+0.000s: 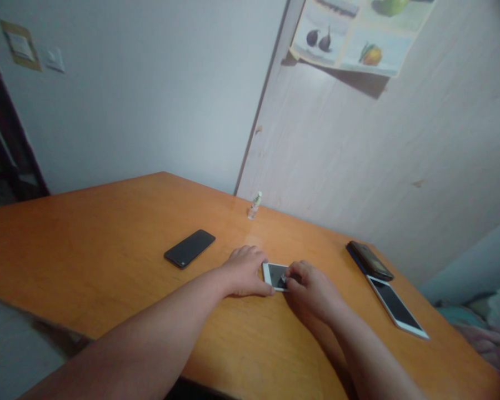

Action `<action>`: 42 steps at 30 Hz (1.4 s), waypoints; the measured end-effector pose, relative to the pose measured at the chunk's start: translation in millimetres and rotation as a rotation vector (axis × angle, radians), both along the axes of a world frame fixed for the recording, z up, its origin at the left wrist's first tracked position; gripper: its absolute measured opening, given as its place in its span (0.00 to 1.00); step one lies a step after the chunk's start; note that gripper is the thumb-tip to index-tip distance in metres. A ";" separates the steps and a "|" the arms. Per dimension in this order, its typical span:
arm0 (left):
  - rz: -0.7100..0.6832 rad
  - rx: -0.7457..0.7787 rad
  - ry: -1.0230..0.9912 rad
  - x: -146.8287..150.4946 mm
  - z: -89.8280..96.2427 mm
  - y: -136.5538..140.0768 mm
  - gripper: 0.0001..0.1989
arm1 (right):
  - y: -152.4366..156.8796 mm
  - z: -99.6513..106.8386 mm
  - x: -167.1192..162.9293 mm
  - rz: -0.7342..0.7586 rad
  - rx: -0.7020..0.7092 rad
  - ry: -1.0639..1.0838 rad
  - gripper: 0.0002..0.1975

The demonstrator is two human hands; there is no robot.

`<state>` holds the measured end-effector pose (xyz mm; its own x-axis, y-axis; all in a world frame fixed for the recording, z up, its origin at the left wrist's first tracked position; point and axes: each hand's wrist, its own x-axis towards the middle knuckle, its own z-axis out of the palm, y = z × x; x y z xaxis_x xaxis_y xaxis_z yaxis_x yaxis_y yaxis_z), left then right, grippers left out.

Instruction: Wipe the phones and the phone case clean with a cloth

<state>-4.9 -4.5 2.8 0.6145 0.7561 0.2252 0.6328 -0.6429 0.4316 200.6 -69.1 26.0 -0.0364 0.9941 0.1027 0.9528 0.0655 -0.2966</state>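
Observation:
A white-framed smartphone point(274, 273) with a dark screen lies flat on the wooden table point(233, 339) between my hands. My left hand point(245, 272) grips its left end, thumb at the near edge and fingers at the far edge. Over the right part of the screen, my right hand point(310, 286) is closed in a pinch. A small, pale crumpled bit shows at its fingertips, too small to name, and this hand hides the phone's right end. To the left of my left hand lies a black smartphone point(190, 248), screen up.
Near the wall stands a small clear bottle point(254, 206) with a white cap. On the right are a larger white phone point(397, 308) and a dark phone-like device point(370, 260) on a dark flat item. Fruit pictures point(362, 39) hang above; bedding point(487, 322) lies beyond the table's right edge.

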 end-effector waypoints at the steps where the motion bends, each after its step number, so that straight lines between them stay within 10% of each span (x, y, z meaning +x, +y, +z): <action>1: -0.003 -0.002 0.000 0.0 0.3 -0.1 0.30 | 0.8 2.7 5.2 -0.069 -0.023 -0.032 0.06; 5: -0.003 -0.007 0.006 0.5 0.9 -0.3 0.31 | 2.3 3.9 14.3 -0.173 -0.036 -0.077 0.05; 11: 0.004 0.000 -0.001 0.8 -0.6 0.0 0.30 | -1.9 -4.3 -5.5 0.136 0.018 0.049 0.05; 17: -0.006 0.003 0.002 0.4 -0.2 0.4 0.30 | -0.8 10.2 18.6 -0.127 -0.095 -0.093 0.03; 24: 0.009 0.020 0.000 0.9 -1.5 0.1 0.29 | -5.6 -3.7 -11.0 0.131 0.031 0.074 0.04; 32: -0.001 0.001 0.011 0.7 0.1 0.7 0.31 | -1.5 13.7 26.2 -0.154 -0.162 -0.119 0.02; 42: 0.004 -0.017 -0.003 0.3 1.4 -0.6 0.30 | -2.4 4.0 12.3 -0.019 -0.134 -0.010 0.02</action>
<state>-4.6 -5.1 4.2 0.6105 0.7625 0.2143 0.6341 -0.6327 0.4446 212.9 -71.4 30.0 -0.0174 0.9993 -0.0318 0.9564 0.0074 -0.2919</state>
